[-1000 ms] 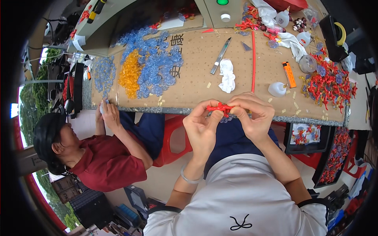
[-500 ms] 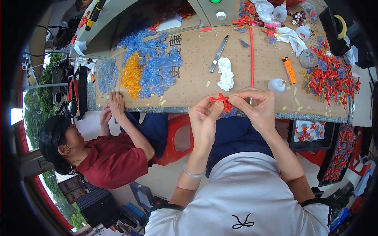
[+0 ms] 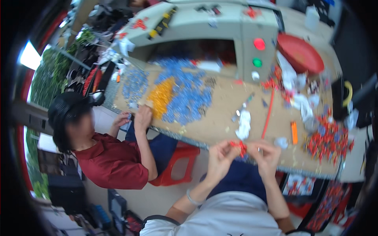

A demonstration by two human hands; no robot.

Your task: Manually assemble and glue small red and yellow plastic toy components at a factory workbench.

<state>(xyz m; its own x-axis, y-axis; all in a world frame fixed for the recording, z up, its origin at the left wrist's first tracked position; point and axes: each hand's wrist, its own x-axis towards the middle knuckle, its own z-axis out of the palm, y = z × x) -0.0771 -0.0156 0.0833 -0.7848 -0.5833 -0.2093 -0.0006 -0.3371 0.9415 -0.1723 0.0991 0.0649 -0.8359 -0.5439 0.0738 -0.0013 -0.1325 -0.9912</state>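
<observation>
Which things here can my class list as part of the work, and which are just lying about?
Likely in the work:
red piece, in the left hand
red-and-blue pile, perhaps

Likely lying about:
red bowl
white cloth
orange stick

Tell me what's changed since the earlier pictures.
The view has tilted, showing more of the grey machine and the red bowl. The co-worker's hands have parted, one nearer the orange pile. The left hand still holds the red piece; blur hides whether the right hand does. The red rod stays put.
</observation>
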